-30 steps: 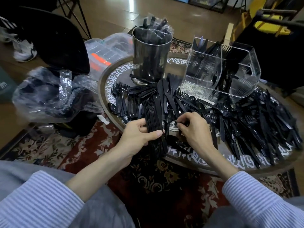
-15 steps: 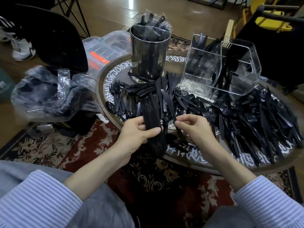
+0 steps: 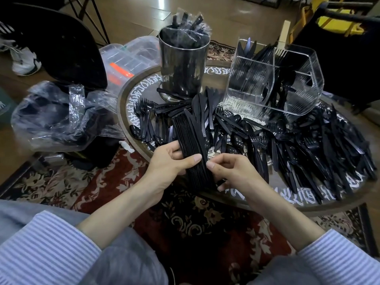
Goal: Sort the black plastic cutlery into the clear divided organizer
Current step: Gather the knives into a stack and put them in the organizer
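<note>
1. Cutlery [image 3: 298,145] of black plastic is pictured heaped loose across a round worktop [image 3: 329,204], forks, spoons and knives mixed together, most of it still unsorted.
2. A neat stack of knives [image 3: 191,140] is held upright over the worktop's near edge, clasped in the grip of the left hand [image 3: 166,163], thumb across its front.
3. The right hand [image 3: 232,171] is seen pinching at the stack's right edge with thumb and forefinger; whether one more knife is being added or the edges squared cannot be told.
4. The clear organizer [image 3: 287,103] is shown standing at the far right of the worktop, well apart from the hands, with cutlery already upright in its compartments.
5. For the step to go well, it is judged that the handles should be aligned flush and all blades kept facing one way before the stack is carried over, so that it drops into one compartment without fanning out.
6. A metal canister [image 3: 183,64] with bagged cutlery is set at the back of the worktop.
7. Plastic bags [image 3: 61,116], a lidded clear box [image 3: 127,58] and a patterned red rug [image 3: 195,223] on a wooden floor are seen around it.
</note>
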